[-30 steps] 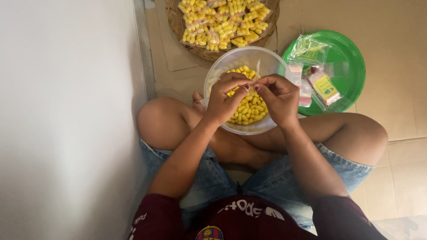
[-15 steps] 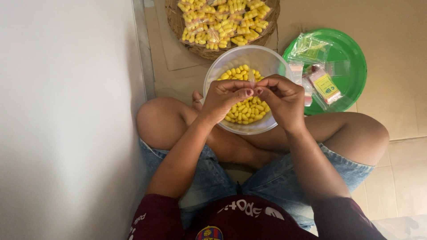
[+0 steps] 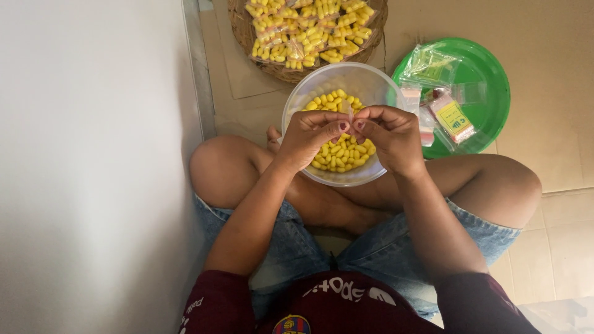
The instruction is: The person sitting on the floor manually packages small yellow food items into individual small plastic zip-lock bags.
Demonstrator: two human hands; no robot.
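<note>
Hands: left hand [image 3: 309, 136] and right hand [image 3: 390, 136] meet fingertip to fingertip above a clear plastic bowl [image 3: 309, 93], both pinched shut on a small clear packet [image 3: 348, 112].
Packet direction: its long axis runs away from the person, the free end pointing toward the basket; the near end is buried between the fingertips.
Bowl: it sits on the floor just in front of the crossed legs, partly filled with yellow capsule-shaped pieces [image 3: 331, 154] lying every which way.
Basket: a woven basket [image 3: 247, 49] lies just beyond the bowl, full of small filled bags of the same yellow pieces; its far rim is cut off by the top edge.
Plate: a green plate [image 3: 489, 80] lies right of the bowl, touching or nearly touching it, carrying empty clear bags and a small yellow-green box.
Room: a pale wall [image 3: 93, 154] stands close along the left; open tiled floor [image 3: 557, 124] lies to the right.
Hidden: the packet's contents cannot be made out; hands cover part of the bowl.
</note>
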